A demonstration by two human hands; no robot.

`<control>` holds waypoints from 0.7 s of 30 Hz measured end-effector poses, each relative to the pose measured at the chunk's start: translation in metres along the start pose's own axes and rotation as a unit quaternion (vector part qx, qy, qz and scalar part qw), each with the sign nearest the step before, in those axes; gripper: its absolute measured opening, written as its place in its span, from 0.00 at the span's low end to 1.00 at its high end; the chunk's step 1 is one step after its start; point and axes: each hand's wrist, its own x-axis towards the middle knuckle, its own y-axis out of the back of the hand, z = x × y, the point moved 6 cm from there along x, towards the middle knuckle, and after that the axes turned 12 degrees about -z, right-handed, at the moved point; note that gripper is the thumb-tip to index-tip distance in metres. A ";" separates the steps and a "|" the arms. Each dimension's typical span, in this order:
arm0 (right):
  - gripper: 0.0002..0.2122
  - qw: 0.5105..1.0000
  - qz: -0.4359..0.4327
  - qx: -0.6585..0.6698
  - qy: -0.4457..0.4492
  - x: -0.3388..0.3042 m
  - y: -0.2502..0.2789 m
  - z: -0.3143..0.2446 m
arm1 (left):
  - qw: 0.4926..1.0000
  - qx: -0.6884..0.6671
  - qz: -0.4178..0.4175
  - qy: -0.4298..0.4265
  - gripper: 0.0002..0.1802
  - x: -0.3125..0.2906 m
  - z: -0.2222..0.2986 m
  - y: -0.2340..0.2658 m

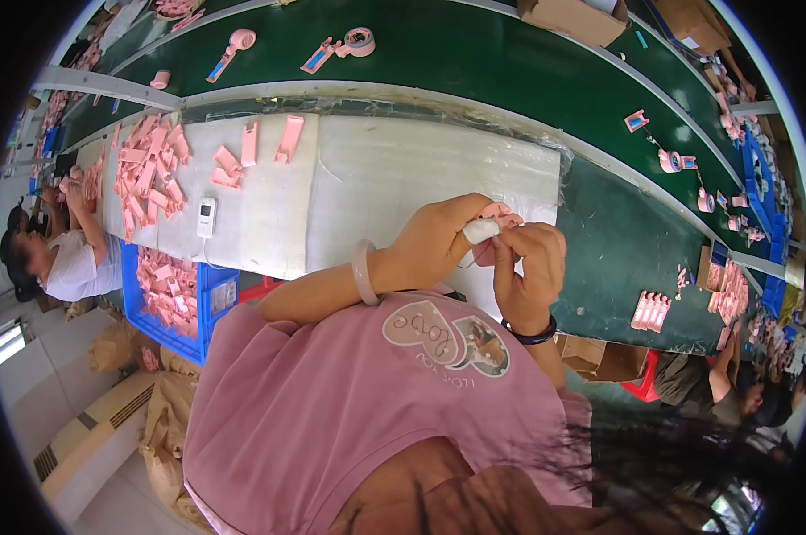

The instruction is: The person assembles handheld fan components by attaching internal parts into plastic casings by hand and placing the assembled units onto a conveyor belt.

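Note:
In front of my chest both hands are closed around a small pink plastic part (502,214), largely covered by fingers. My left hand (440,234) grips it from the left, a white wrap (481,231) on its thumb and a pale bangle at the wrist. From the right, the bent fingers of my right hand (535,266) pinch the part's other side; a dark band circles that wrist. What the fingertips press on is hidden. Below the hands lies a white sheet (394,178) on the green table.
A heap of pink parts (144,165) lies left, beside a small white device (206,217) with a cord. A blue crate (208,308) holds more. Pink assemblies (354,43) sit on a green conveyor (474,62). Right stands a row of pink pieces (652,310). People work at both sides.

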 end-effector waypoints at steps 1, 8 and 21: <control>0.10 1.000 -0.016 -0.003 0.004 0.001 -0.002 0.001 | 0.995 -0.079 -0.007 0.058 0.12 0.000 -0.004 0.001; 0.25 0.646 -0.085 0.688 -0.319 -0.048 -0.066 0.074 | 0.997 -0.036 -0.040 -0.062 0.13 0.007 0.003 0.001; 0.27 0.983 -0.011 0.093 -0.159 0.004 0.006 0.044 | 0.967 -0.201 0.055 0.145 0.13 -0.012 -0.060 0.016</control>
